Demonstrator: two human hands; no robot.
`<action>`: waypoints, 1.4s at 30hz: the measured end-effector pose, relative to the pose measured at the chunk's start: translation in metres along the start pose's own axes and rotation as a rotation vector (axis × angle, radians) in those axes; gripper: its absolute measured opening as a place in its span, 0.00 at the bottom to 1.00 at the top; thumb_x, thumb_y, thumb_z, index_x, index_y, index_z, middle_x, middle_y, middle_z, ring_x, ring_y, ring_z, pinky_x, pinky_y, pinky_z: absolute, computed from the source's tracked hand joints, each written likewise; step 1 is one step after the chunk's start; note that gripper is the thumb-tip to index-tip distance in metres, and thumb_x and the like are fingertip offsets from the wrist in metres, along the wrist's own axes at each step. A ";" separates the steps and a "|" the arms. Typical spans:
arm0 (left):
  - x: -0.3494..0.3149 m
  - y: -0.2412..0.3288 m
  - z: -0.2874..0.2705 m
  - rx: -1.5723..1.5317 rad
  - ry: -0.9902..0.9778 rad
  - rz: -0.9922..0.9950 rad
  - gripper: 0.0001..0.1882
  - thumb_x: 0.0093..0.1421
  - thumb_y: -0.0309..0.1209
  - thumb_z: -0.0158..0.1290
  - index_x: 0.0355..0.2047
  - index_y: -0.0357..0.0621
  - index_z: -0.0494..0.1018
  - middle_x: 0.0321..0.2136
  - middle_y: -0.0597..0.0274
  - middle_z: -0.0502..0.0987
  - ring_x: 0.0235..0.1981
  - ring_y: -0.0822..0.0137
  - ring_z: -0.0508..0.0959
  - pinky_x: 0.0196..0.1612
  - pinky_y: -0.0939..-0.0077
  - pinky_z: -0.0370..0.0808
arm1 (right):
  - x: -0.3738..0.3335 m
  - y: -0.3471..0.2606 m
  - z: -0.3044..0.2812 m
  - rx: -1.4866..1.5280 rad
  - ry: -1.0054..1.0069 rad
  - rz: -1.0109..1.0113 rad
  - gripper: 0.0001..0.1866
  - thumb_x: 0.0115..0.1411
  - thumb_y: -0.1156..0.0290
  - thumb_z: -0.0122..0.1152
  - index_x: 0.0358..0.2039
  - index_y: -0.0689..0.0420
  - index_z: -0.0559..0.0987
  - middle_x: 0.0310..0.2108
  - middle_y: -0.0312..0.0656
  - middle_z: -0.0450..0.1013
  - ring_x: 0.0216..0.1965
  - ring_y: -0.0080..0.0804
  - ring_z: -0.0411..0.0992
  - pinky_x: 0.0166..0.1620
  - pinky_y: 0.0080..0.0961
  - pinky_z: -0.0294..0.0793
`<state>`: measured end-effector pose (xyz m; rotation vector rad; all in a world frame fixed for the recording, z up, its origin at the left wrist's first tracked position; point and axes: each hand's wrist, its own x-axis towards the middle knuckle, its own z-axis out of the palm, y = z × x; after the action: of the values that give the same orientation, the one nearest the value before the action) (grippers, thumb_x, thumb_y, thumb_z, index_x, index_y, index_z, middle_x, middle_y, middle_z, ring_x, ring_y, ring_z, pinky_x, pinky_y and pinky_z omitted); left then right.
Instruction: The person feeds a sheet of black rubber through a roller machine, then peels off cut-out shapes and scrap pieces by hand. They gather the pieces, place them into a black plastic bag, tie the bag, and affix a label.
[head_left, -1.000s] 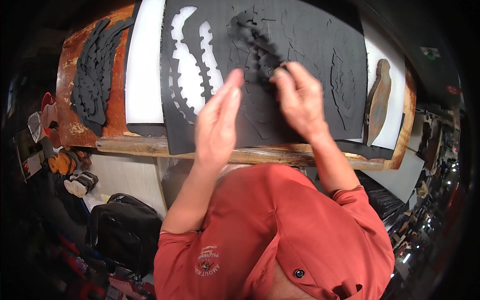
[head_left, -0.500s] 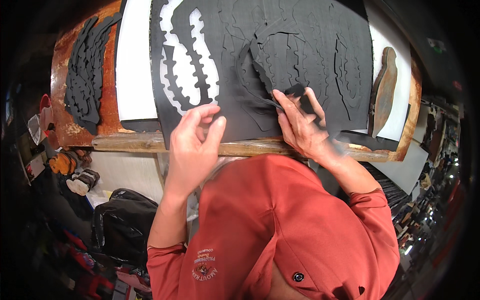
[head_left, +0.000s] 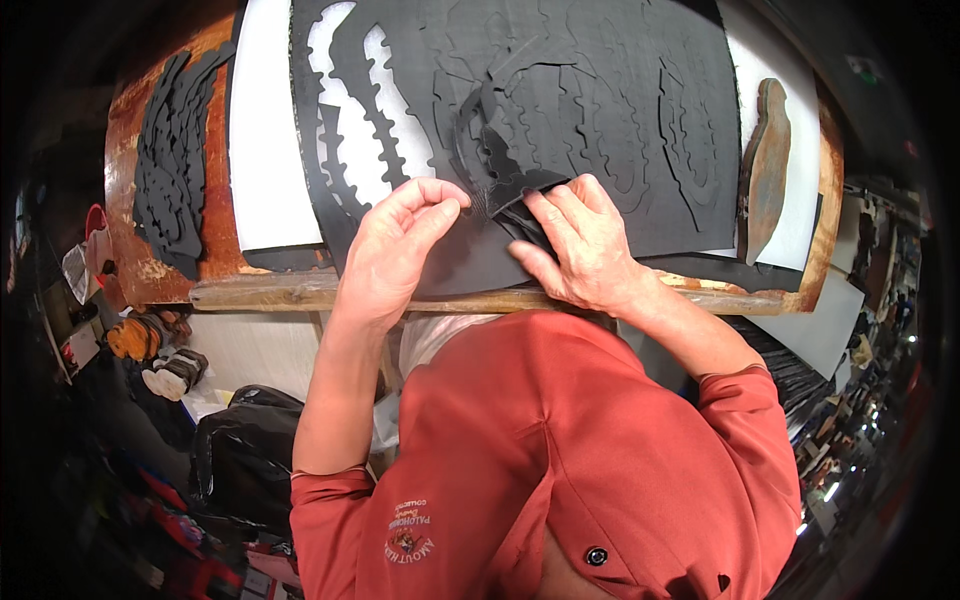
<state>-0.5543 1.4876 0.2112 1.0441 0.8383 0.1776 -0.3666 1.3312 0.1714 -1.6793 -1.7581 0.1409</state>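
Toothed black foam strip [head_left: 516, 188] (material judged by look) lies over the near-middle part of the scored black sheet [head_left: 450, 265], its near end folded up into a flap at the right hand [head_left: 590, 245]. Right hand: bent fingers press on the flap, thumb spread lower, dark material between them; read as a loose clamp on the strip. Left hand [head_left: 395, 245]: thumb tip and index fingertip brought together just left of the flap, over the sheet; cannot tell whether anything thin sits between these 2 tips. Handling, estimated: light, soft and readily bent, not slippery, prone to tearing at the narrow necks between teeth. Best hold would be a flat pinch on the broader, plain part, with the 2nd hand supporting the toothed length. Long axis: curved, running from the flap away from the body and slightly left; far end points toward the table's far side, while the flap's free edge slants up to the right. Surroundings: white openings [head_left: 350, 140] in the sheet to the left; pile of cut black pieces [head_left: 172, 165] farther left on the reddish-brown tabletop [head_left: 122, 255]; long weathered pattern piece [head_left: 768, 170] at right, well apart from both hands.
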 end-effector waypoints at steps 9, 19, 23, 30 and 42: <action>0.002 -0.013 0.004 -0.169 -0.052 0.069 0.08 0.73 0.29 0.54 0.48 0.40 0.77 0.43 0.69 0.80 0.44 0.78 0.76 0.51 0.83 0.70 | 0.007 -0.004 -0.003 0.097 0.034 0.074 0.19 0.59 0.78 0.68 0.50 0.71 0.79 0.29 0.46 0.72 0.29 0.43 0.67 0.37 0.37 0.71; -0.018 -0.010 0.020 0.363 0.406 0.587 0.11 0.71 0.19 0.55 0.52 0.32 0.77 0.48 0.54 0.79 0.45 0.71 0.81 0.51 0.76 0.79 | 0.020 0.009 -0.034 0.725 0.024 0.818 0.14 0.76 0.68 0.56 0.53 0.65 0.81 0.36 0.32 0.77 0.38 0.18 0.70 0.45 0.21 0.74; -0.006 -0.010 0.061 0.083 0.227 0.345 0.20 0.64 0.25 0.66 0.54 0.30 0.76 0.48 0.54 0.79 0.42 0.70 0.81 0.45 0.75 0.82 | 0.024 0.006 -0.029 0.916 0.080 0.806 0.14 0.76 0.68 0.57 0.53 0.65 0.81 0.38 0.29 0.78 0.41 0.18 0.71 0.47 0.21 0.73; 0.022 -0.017 0.076 0.468 0.312 0.567 0.31 0.56 0.28 0.73 0.58 0.31 0.76 0.43 0.55 0.77 0.38 0.67 0.80 0.39 0.73 0.82 | 0.016 0.004 -0.021 0.737 0.138 0.709 0.15 0.73 0.72 0.59 0.54 0.69 0.77 0.32 0.37 0.77 0.35 0.19 0.72 0.41 0.21 0.74; 0.022 -0.028 0.048 -0.120 0.343 0.370 0.16 0.77 0.28 0.50 0.56 0.27 0.76 0.42 0.61 0.77 0.41 0.72 0.80 0.51 0.65 0.87 | 0.024 0.014 -0.026 0.745 0.390 0.686 0.10 0.75 0.73 0.58 0.51 0.63 0.80 0.38 0.29 0.79 0.38 0.13 0.70 0.41 0.16 0.73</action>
<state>-0.5133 1.4502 0.1878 1.0639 0.9220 0.7286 -0.3392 1.3453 0.1928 -1.5153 -0.6529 0.6392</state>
